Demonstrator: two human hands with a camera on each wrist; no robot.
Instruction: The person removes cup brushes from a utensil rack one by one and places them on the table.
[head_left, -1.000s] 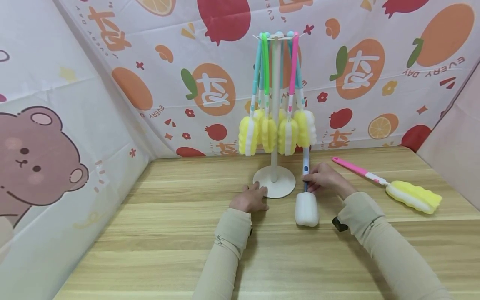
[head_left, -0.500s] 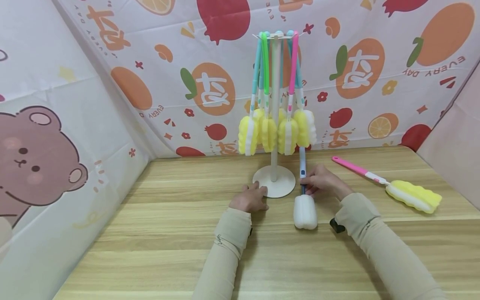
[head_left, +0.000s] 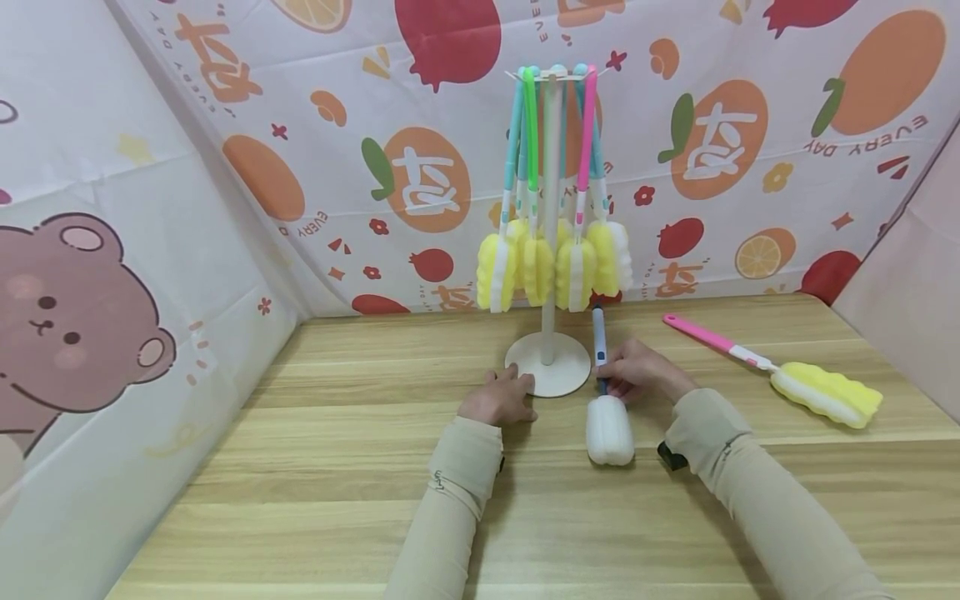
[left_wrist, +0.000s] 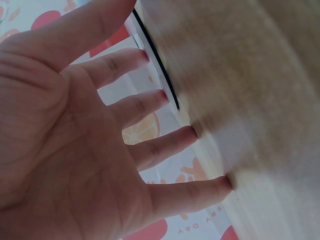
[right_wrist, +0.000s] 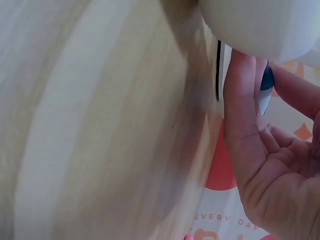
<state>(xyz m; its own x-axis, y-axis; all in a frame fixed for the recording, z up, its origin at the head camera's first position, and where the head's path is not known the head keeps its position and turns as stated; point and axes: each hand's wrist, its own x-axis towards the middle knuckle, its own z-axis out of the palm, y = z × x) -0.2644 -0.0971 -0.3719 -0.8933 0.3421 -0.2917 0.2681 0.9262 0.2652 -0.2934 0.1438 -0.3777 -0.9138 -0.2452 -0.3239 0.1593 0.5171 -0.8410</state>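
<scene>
My right hand [head_left: 645,371] pinches the blue handle [head_left: 600,333] of a bottle brush just above its white sponge head [head_left: 610,432]. The brush lies low over the table, right of the stand's base, sponge end toward me. In the right wrist view, the sponge head [right_wrist: 260,25] hangs over my fingers. My left hand [head_left: 497,403] rests its fingertips at the left front rim of the white round base [head_left: 558,379]; its fingers are spread and nearly straight in the left wrist view. From the stand's top [head_left: 553,75] hang several yellow-and-white sponge brushes [head_left: 576,275].
On the right of the wooden table [head_left: 337,467] lies a pink-handled brush [head_left: 720,340] with a yellow-and-white sponge. Behind the table hangs a fruit-print cloth [head_left: 480,108]. A bear-print cloth [head_left: 195,242] stands along the left side.
My right hand has shifted the white-headed brush slightly left and toward me, so more of its blue handle's far end shows. The left hand and stand have stayed put.
</scene>
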